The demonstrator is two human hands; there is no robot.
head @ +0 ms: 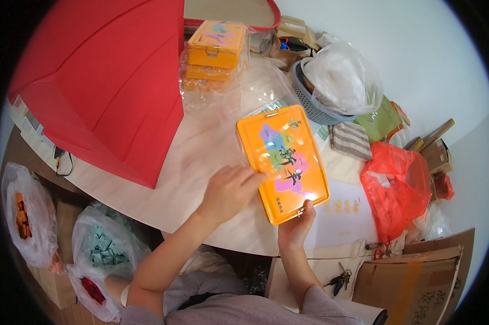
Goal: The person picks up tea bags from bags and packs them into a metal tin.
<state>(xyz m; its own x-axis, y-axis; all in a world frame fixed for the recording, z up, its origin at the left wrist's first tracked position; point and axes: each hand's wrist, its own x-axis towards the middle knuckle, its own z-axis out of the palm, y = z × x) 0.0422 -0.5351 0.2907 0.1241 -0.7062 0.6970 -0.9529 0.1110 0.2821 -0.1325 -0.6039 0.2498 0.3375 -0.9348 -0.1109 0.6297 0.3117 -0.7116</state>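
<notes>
An orange tin box with a hinged lid is tilted above the marble-patterned table; coloured shapes and writing cover its lid. My right hand holds its near end from below, the thumb by the metal clasp. At its left long edge is my left hand, fingers bent and slightly blurred; whether they touch the box I cannot tell. More orange boxes, wrapped in clear plastic, are stacked at the back.
A large red box-like object stands on the left. At right are a grey basket, a striped cloth and a red plastic bag. Bags of small packets stand lower left, a cardboard carton lower right.
</notes>
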